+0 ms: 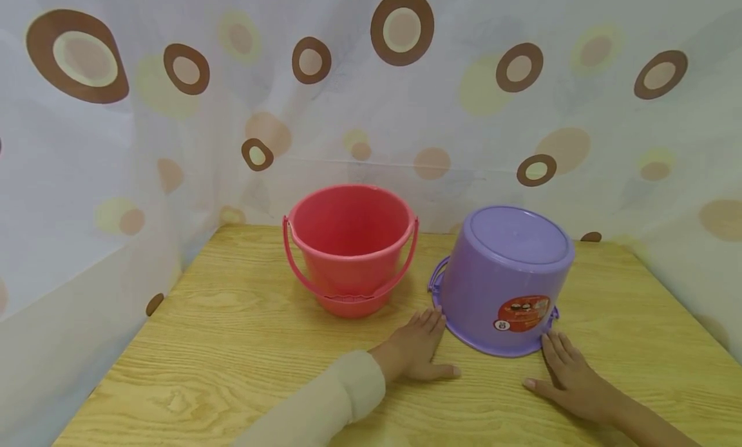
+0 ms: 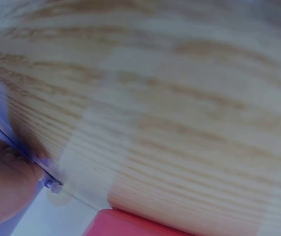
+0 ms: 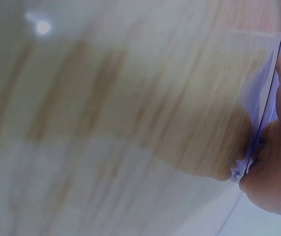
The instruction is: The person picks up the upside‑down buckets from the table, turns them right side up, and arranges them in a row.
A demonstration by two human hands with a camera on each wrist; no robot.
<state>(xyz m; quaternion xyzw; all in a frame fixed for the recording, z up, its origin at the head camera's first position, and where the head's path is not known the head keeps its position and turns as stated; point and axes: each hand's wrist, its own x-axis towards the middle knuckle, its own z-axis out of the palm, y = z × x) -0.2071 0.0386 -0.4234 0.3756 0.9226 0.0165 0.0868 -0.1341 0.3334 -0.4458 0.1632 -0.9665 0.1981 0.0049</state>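
Note:
A purple bucket (image 1: 510, 273) stands upside down on the wooden table, its rim downward and a red label (image 1: 523, 313) facing me. My left hand (image 1: 418, 345) reaches to the near left of that rim, fingers straight and thumb spread, fingertips right at the edge. On the other side, my right hand (image 1: 576, 377) has its extended fingertips at the near right of the rim. The left wrist view shows the left hand (image 2: 7, 179) beside the purple rim; in the right wrist view the right hand (image 3: 278, 152) is likewise at the rim.
A red bucket (image 1: 350, 273) stands upright left of the purple one, its handle (image 1: 350, 299) hanging down in front. The wood-grain table (image 1: 232, 344) extends around both. Behind and at the sides hangs a white sheet (image 1: 348, 22) with brown and beige circles.

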